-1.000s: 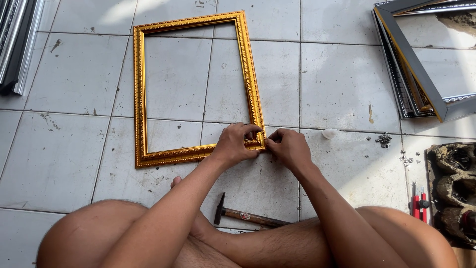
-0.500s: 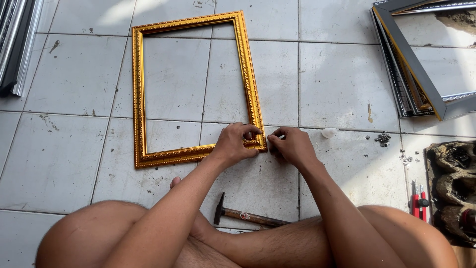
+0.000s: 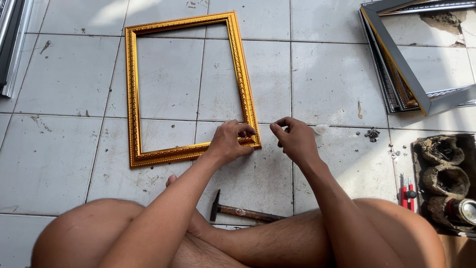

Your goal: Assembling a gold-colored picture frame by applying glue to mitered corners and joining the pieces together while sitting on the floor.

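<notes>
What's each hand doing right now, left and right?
Left hand: fingers curled onto the near right corner of the gold frame, pressing it to the floor.
Right hand: off the frame, fingers pinched together; anything between them is too small to tell.

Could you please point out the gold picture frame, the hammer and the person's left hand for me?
gold picture frame (image 3: 132, 94): head view, on its long left rail.
hammer (image 3: 248, 214): head view, on the wooden handle, lying on the tiles.
left hand (image 3: 229, 143): head view, on the back of the hand at the frame's near right corner.
</notes>
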